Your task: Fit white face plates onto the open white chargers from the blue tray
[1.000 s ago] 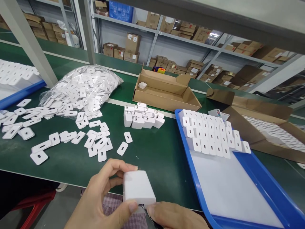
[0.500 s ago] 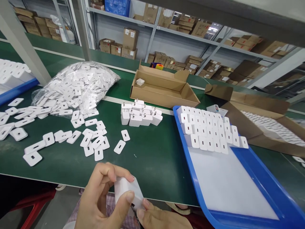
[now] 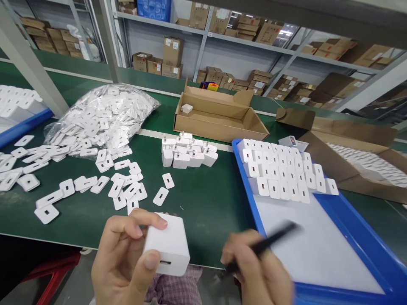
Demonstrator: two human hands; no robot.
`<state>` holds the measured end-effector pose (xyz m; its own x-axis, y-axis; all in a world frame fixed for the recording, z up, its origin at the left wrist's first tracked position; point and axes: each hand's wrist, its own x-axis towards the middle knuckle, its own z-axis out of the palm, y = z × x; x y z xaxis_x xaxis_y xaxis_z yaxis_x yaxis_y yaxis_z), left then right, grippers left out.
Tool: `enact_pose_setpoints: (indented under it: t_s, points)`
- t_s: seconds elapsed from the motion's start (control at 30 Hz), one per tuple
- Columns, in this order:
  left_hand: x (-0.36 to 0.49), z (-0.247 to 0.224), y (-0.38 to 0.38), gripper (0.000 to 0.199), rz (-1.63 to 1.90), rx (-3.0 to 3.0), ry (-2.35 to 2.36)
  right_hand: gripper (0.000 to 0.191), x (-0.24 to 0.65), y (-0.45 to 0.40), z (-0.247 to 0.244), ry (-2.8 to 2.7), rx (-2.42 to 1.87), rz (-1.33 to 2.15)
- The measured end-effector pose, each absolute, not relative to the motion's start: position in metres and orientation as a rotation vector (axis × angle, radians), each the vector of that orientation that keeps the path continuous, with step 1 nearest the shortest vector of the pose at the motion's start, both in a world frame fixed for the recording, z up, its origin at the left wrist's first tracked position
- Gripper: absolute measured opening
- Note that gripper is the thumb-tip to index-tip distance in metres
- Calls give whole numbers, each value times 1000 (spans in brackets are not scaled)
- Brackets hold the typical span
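Note:
My left hand (image 3: pixel 119 258) grips a white power adapter (image 3: pixel 167 245) between thumb and fingers, its slotted end turned towards me. My right hand (image 3: pixel 254 264) is motion-blurred above the blue tray's white liner and holds a black pen (image 3: pixel 263 244) in its fingers. Nearest my left hand, flat white plates with a rectangular slot (image 3: pixel 160 196) lie loose on the green bench mat (image 3: pixel 203 212). A small cluster of white adapters (image 3: pixel 186 153) stands beyond them.
A blue tray (image 3: pixel 251 178) holds rows of white adapters. Further off are a transparent bag of white plates (image 3: pixel 101 118), an open cardboard box (image 3: pixel 219 118), another blue tray at far left, and stocked warehouse shelves behind the bench.
My right hand has left the adapter and moved right over the tray with the pen. My left hand has turned the adapter, showing its slotted end.

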<state>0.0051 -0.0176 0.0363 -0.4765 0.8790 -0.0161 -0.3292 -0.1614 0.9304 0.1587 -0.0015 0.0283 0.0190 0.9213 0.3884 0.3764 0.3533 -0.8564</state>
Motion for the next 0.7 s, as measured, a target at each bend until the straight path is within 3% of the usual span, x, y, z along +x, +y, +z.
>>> enact_pose_setpoints:
  t_s: [0.1,0.2,0.33,0.4,0.47,0.57,0.7]
  points:
    - [4,32,-13,30,1711,669,1245,33,158,22,7,-2009,-1601,545]
    - [-1,21,-4,30,1612,686,1257,40,155,33,-1,-2099,-1767,337]
    - [-7,7,8,29,1491,702,1245,56,145,20,9,-2030,-1339,453]
    - [-7,5,12,29,1444,694,1172,47,135,8,12,-2078,-1113,469]
    - [-6,7,14,30,1377,631,1101,36,123,-1,9,-2074,-1064,260]
    - [-4,14,14,35,1304,493,1059,34,112,-8,1,-1999,-1114,-101]
    - [-9,23,12,43,1209,469,995,28,114,-6,-3,-2018,-1048,-295]
